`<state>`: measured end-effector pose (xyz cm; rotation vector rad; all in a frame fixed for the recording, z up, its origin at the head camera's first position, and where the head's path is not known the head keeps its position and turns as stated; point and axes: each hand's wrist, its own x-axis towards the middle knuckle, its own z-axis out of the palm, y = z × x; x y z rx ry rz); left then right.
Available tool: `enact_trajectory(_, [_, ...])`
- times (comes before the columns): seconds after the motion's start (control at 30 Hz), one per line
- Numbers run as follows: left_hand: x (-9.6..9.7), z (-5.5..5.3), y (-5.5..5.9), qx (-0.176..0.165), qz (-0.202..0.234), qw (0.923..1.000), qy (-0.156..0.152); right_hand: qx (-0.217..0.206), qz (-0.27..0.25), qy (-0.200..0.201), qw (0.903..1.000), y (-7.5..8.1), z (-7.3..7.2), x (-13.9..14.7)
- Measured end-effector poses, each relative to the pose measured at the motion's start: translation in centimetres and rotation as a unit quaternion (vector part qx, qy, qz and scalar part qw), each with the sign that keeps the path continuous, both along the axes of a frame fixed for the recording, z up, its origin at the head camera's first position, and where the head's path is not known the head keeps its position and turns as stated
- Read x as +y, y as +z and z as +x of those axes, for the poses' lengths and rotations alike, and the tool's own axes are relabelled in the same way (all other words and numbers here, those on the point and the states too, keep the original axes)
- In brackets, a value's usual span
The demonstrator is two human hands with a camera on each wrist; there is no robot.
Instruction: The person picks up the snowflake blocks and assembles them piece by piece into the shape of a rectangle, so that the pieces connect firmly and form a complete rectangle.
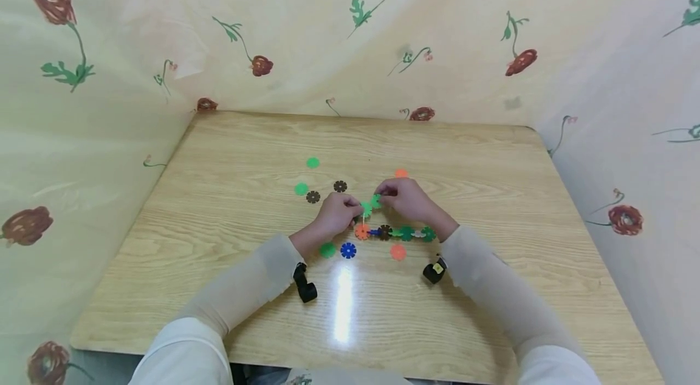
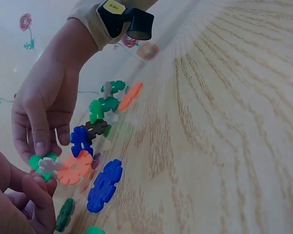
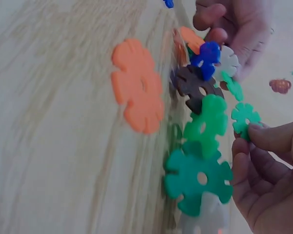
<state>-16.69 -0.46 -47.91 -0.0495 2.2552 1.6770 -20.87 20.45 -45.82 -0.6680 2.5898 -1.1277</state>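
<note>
A chain of interlocking notched plastic discs lies on the table, running from an orange disc [image 1: 362,232] through blue and brown [image 1: 385,232] to green discs [image 1: 406,233]. A white disc [image 3: 227,62] stands on the orange end and carries a light green disc [image 3: 232,86]. My left hand [image 1: 336,215] pinches this upper end at its fingertips; the exact grip is partly hidden. Between thumb and fingers, my right hand [image 1: 409,198] pinches another light green disc [image 3: 245,120]. In the right wrist view a small gap separates the two light green discs.
Loose discs lie around the hands: green [image 1: 313,163] and brown [image 1: 340,186] at the back left, blue [image 1: 348,250] in front, orange [image 1: 398,252] by the chain. Another orange disc [image 1: 401,173] is behind the right hand. Flowered cloth [image 1: 306,20] surrounds the wooden table [image 1: 219,190].
</note>
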Motion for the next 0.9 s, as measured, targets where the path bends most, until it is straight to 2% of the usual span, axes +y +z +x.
enact_trajectory(0.17, [0.1,0.0,0.2,0.003,-0.008,1.0000,-0.001,0.022,0.003,0.002,0.9998,0.0,-0.1,-1.0])
enact_trajectory(0.27, [0.2,0.0,0.3,0.006,-0.011,0.9999,-0.002,0.038,-0.002,0.014,0.9992,0.0,-0.1,-1.5])
enact_trajectory(0.33, [0.2,0.0,0.4,0.008,-0.013,0.9999,-0.003,0.063,-0.007,0.029,0.9976,0.0,-0.1,-1.6])
enact_trajectory(0.57, [0.6,0.2,0.9,0.024,-0.033,0.9992,-0.002,0.171,-0.038,0.100,0.9795,-0.2,-0.3,-1.7])
enact_trajectory(0.7, [0.9,0.3,0.9,0.041,-0.058,0.9975,0.010,0.203,-0.058,0.123,0.9697,-0.1,-0.4,-1.7])
enact_trajectory(0.9, [1.4,0.4,0.5,0.056,-0.072,0.9951,0.038,0.226,-0.081,0.142,0.9604,-0.5,-0.6,-1.8])
